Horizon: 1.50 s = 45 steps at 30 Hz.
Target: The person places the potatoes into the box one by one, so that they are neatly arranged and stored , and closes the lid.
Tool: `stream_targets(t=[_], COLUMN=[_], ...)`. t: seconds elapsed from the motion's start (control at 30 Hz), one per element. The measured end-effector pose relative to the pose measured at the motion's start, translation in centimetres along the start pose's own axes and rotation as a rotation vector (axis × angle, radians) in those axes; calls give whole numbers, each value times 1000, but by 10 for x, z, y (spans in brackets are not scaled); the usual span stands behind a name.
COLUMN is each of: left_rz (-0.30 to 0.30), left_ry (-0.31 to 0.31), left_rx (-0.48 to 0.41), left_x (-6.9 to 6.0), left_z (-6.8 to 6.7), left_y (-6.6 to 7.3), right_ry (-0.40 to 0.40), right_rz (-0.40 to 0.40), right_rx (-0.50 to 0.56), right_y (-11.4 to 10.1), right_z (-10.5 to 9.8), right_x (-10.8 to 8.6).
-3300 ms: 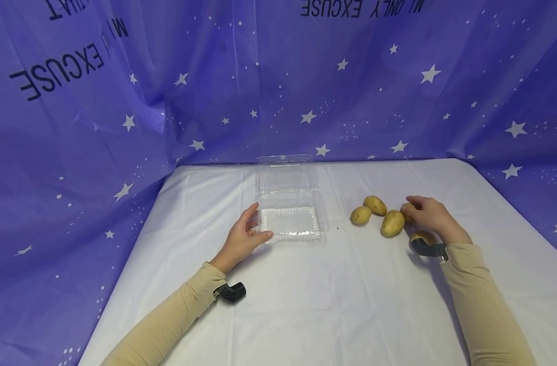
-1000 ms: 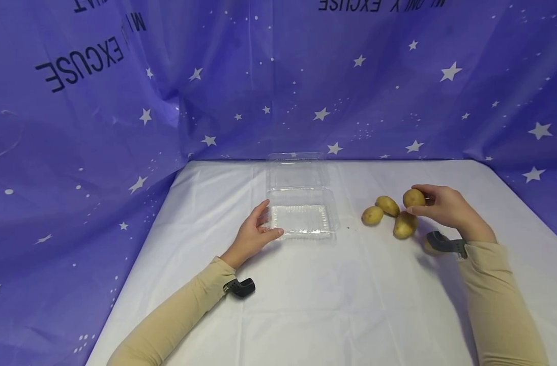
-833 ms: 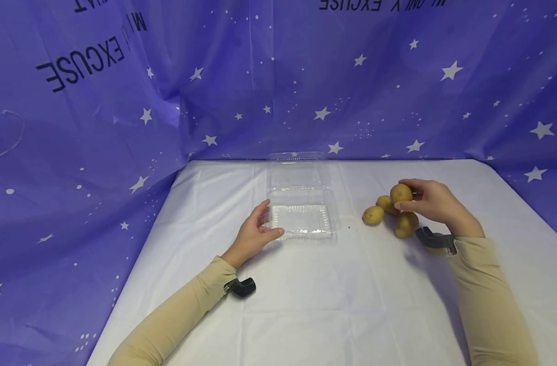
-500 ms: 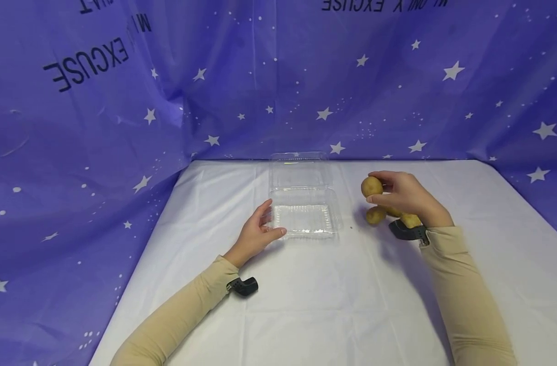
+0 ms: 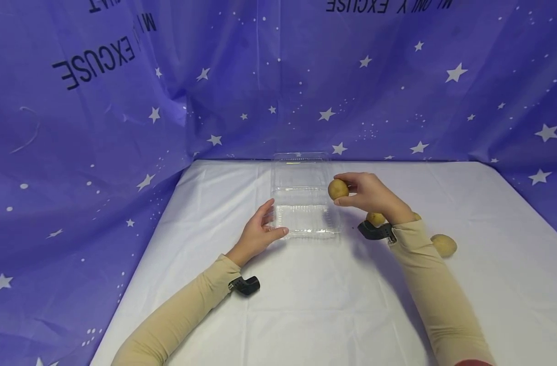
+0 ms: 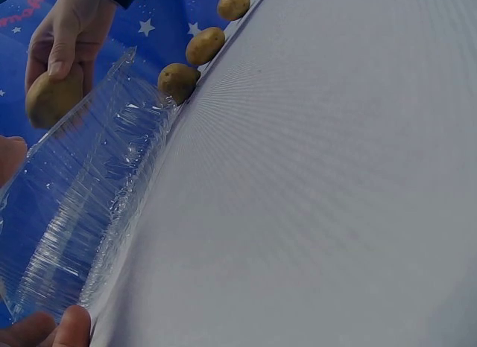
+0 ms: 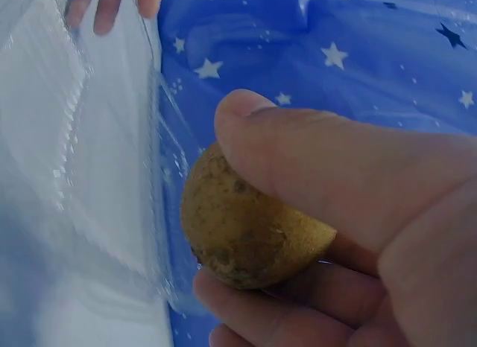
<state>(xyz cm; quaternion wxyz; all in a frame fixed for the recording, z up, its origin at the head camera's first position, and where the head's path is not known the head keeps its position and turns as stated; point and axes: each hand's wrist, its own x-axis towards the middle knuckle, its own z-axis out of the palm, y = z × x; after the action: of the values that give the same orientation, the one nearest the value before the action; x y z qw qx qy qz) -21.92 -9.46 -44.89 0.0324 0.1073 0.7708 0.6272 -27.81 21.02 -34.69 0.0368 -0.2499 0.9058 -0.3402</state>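
My right hand (image 5: 369, 194) pinches a yellow-brown potato (image 5: 338, 189) between thumb and fingers, raised at the right rim of a clear plastic clamshell container (image 5: 304, 219). In the right wrist view the potato (image 7: 238, 220) shows dark marks, with the container wall (image 7: 112, 176) just left of it. The container lies unfolded, its lid (image 5: 300, 173) toward the back; no contents are visible in it. At its front left corner rests my left hand (image 5: 256, 236), thumb and fingers extended and spread along the edges. The left wrist view shows fingertips (image 6: 73, 328) touching the rim.
Other potatoes lie to the right: one potato (image 5: 376, 219) by the right wrist camera (image 5: 374, 230), another potato (image 5: 444, 246) beside the sleeve, and more partly hidden by the forearm. A white cloth (image 5: 315, 310) covers the table; a purple star-printed curtain (image 5: 241, 76) hangs behind.
My right hand has taken a potato from the group, lifted it and carried it left to the container. The left hand stays at the container's corner. The head view has shifted slightly.
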Motion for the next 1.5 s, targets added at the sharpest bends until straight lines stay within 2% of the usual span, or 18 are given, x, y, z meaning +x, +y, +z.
stream_targets(t=[0.27,0.5,0.8,1.13,1.5], left_rz=[11,65,0,4,13], left_ry=[-6,6,-8,-10,-16], left_rx=[-3,18,-9,-4,2], left_x=[0,-1,0,2,1], left_z=[-1,0,-1,-1,-1], left_y=[0,-1,0,-3,-2], right_ry=[-26,-60,-75,-125,-147], right_rz=[-68,-86,-149,-129,-112], right_rx=[18,34,7,-79,-107], right_y=[-7,-12,-13,-24,-28], right_z=[24,43,59,81,101], right_x=[16,23,27,33,39])
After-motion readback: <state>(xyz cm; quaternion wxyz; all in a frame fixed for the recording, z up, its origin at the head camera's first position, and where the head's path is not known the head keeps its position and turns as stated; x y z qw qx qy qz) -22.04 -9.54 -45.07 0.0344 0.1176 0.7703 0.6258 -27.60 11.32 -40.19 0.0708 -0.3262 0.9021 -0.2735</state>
